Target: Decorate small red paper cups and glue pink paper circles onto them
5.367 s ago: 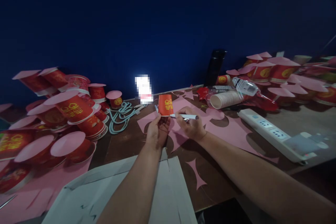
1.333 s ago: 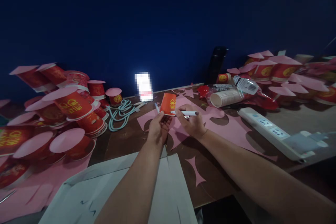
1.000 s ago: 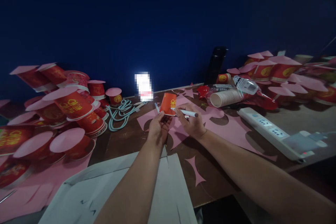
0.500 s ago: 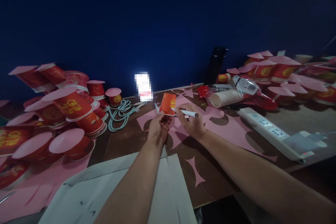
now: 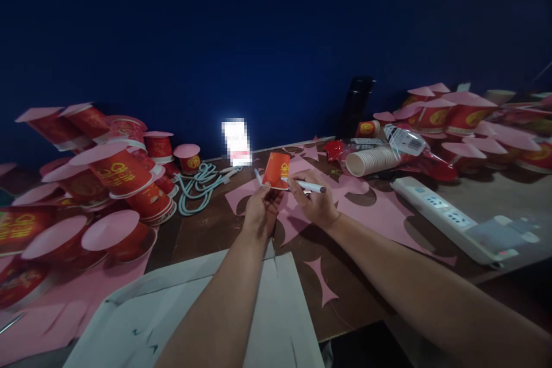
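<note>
My left hand (image 5: 261,207) is closed around the lower end of a red paper cup (image 5: 274,169) with yellow lettering. In my right hand (image 5: 316,200) is a white marker (image 5: 309,186), pinched between the fingers with its dark end pointing right. The marker's other end meets the cup's side near the rim; whether the tip touches is too small to tell. Both hands are above pink paper (image 5: 366,221) with rounded cut-outs. Another pen-like stick (image 5: 257,176) shows just left of the cup.
Red cups with pink paper discs (image 5: 121,169) pile up at the left, and more cups (image 5: 468,112) stand at the right. A pale blue cable (image 5: 194,190), a bright phone (image 5: 236,141), a black bottle (image 5: 356,106), bagged paper cups (image 5: 373,160) and a power strip (image 5: 440,213) surround the hands.
The cup has turned slightly in my left hand, so more of its yellow lettering shows. Both hands stay in nearly the same place.
</note>
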`<state>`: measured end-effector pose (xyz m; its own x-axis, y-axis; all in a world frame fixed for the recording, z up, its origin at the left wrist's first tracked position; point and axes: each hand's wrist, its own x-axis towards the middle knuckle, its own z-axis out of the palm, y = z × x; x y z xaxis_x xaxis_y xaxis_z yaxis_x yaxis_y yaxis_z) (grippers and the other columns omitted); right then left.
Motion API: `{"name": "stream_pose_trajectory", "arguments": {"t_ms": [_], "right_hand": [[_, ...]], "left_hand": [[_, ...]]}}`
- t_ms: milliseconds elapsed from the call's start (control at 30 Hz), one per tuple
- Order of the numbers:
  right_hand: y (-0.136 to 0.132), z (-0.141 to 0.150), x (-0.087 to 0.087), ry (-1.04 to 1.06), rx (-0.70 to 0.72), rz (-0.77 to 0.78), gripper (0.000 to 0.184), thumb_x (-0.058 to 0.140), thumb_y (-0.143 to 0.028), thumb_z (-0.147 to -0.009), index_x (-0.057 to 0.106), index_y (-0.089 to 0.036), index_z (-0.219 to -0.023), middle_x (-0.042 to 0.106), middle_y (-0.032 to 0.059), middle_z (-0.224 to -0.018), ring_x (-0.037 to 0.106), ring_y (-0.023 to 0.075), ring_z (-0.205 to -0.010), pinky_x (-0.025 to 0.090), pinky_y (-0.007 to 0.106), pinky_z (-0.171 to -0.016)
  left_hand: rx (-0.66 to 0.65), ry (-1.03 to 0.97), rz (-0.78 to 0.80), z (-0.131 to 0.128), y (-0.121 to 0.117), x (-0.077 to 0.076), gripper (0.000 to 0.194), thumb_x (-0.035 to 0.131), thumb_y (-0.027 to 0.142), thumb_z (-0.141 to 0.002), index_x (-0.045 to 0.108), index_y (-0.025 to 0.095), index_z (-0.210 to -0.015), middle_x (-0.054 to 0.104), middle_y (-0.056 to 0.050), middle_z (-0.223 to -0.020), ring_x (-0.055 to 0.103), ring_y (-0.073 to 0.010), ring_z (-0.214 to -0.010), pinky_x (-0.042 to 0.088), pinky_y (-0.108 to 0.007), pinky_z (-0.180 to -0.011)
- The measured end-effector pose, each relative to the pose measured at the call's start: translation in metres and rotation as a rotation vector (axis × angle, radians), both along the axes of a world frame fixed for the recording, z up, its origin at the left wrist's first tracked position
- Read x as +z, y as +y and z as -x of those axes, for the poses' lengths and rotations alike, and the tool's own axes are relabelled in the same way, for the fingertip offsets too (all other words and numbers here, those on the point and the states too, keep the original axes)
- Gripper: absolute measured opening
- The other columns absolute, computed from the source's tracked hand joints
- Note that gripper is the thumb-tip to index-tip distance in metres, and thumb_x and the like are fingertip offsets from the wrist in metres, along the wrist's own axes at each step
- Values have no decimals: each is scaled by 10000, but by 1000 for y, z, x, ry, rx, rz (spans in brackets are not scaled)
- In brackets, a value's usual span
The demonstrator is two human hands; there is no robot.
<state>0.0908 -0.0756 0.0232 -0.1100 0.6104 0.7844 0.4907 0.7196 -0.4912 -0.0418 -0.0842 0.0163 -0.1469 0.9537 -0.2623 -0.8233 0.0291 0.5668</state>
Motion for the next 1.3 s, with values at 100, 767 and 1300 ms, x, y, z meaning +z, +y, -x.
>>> {"name": "stream_pose_trajectory", "arguments": {"t_ms": [100,767,1300], "right_hand": [[0,0,-1,0,-8,20,154,554,-336,-895,628,-202,-887,673,50,-816,616,163,-706,489,291,-684],[-1,1,-2,-3,-2,78,160,587,-353,-875,627,-199,-855,667,37,-768,607,152,-663,477,272,-639],[-2,1,0,3,19,81,155,590,-340,-874,620,-190,-844,672,36,-778,600,138,-639,471,259,-622]], "left_hand": [[5,1,-1,0,1,-2,83,577,96,-825,631,103,-762,665,-47,-713,619,-98,-631,541,-248,-694],[-7,16,-16,0,-1,-1,88,572,99,-832,636,95,-772,664,-51,-707,623,-100,-639,533,-241,-705],[-12,24,-24,0,0,-2,62,601,115,-815,637,95,-769,665,-53,-718,622,-101,-641,526,-250,-721]]}}
